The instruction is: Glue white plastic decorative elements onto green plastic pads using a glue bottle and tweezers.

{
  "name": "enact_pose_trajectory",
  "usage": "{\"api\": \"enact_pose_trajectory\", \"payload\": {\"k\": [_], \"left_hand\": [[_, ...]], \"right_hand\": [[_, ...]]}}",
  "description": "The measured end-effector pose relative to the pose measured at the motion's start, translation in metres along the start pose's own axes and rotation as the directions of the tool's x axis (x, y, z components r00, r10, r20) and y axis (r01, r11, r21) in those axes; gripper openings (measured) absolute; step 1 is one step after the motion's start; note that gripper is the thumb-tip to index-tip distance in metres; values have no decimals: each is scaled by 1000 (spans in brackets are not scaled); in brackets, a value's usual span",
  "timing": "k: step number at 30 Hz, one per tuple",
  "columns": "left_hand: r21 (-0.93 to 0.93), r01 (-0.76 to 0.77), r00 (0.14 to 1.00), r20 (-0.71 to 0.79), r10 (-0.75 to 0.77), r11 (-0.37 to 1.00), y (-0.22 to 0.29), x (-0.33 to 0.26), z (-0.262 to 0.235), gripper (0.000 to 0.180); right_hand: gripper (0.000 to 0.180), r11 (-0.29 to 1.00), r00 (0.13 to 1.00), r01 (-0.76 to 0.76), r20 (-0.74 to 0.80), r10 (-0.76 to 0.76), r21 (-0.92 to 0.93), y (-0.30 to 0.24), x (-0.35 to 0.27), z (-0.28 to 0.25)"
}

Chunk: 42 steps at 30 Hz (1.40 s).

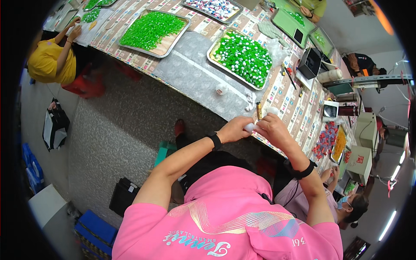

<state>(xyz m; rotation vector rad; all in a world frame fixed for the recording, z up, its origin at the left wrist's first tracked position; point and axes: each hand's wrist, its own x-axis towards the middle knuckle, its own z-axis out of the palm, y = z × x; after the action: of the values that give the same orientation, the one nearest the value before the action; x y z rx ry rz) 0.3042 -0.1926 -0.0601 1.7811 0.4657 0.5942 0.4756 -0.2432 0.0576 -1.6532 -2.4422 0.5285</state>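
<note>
1. A small white piece is held at the table's near edge, right of centre in the frame, between the two hands.
2. By the left hand the piece is gripped in curled fingers, nearly closed.
3. The right hand is bent, its fingertips brought against or close to the piece; whether it is also gripped there cannot be told.
4. A white rounded item is seen just above the right hand; contact cannot be made out.
5. A yellow tube is laid beside it on the patterned table.
6. At upper centre, green and white pieces are heaped in a metal tray, placed right of a grey sheet.
</note>
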Motion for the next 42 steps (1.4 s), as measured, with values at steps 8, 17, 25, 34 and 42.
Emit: {"api": "enact_pose_trajectory", "payload": {"k": [8, 17, 25, 34, 42], "left_hand": [[60, -45, 988, -146, 53, 997, 4, -5, 15, 20], [81, -49, 983, -172, 63, 995, -2, -7, 21, 26], [81, -21, 988, -152, 33, 996, 2, -4, 21, 22], [115, -35, 990, -131, 50, 993, 0, -3, 20, 22], [67, -25, 996, -81, 30, 997, -3, 0, 20, 23]], "right_hand": [[41, 953, 953, -298, 46, 301, -55, -8, -3, 12], [34, 897, 897, -441, 6, 441, 25, -25, -13, -4], [17, 937, 962, -241, 66, 266, -252, -20, -16, 5], [14, 975, 976, -150, -180, 120, -164, -20, -14, 13], [15, 940, 961, -253, 53, 272, -228, -13, -9, 12]]}}
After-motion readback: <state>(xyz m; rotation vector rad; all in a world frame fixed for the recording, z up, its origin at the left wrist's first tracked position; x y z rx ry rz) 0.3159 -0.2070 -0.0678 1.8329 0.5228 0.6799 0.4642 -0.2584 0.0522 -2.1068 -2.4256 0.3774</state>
